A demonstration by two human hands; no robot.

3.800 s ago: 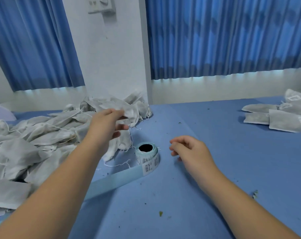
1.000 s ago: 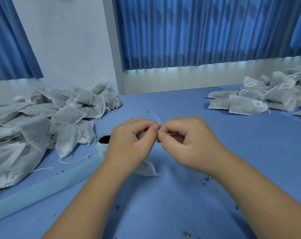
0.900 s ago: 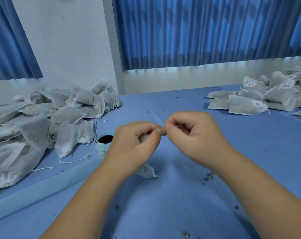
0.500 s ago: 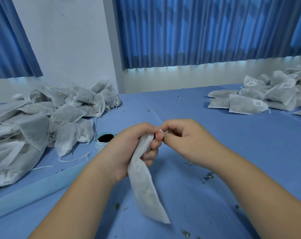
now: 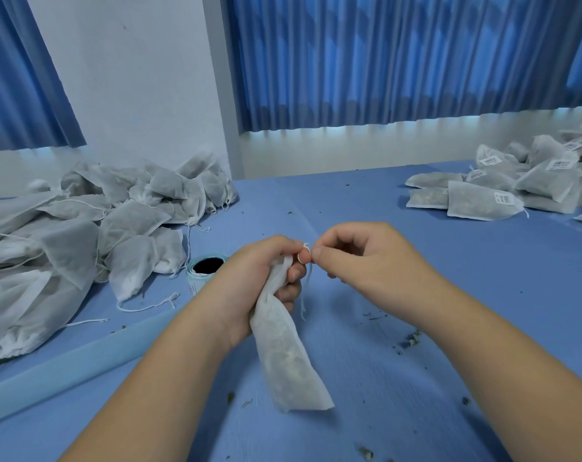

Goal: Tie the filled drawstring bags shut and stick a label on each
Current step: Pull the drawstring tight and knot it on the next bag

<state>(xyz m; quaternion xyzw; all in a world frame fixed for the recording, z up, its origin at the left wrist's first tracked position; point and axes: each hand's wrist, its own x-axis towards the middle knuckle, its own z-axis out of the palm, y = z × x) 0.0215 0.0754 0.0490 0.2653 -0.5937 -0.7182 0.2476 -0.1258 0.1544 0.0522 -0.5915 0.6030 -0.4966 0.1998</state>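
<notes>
Drawstring bag (image 5: 283, 355) hung from the left hand (image 5: 259, 271), which had its fingers wrapped round the gathered neck. The bottom corner dangled low by the table (image 5: 416, 378), and I couldn't tell if it touched. The right hand (image 5: 359, 258) was right beside it, thumb and forefinger pinching the white string (image 5: 305, 252) where it looped over a left fingertip, with the loose ends trailing down between the hands.

So mid-knot I'd say, and no label on this one yet. My take on doing it well: bunch the neck tight so no filling creeps out, snug the loop close to the fabric, and don't yank, because that string looked thin.

There was plenty of bare table under and ahead of both hands, just some crumbs (image 5: 412, 341) below the right forearm. The label roll (image 5: 204, 268) sat just left of the left hand, and its backing strip (image 5: 66, 371) ran back alongside that arm, so an elbow could snag it. Further left was the untied heap (image 5: 83, 235), and far off right the labelled bags (image 5: 502, 191).
</notes>
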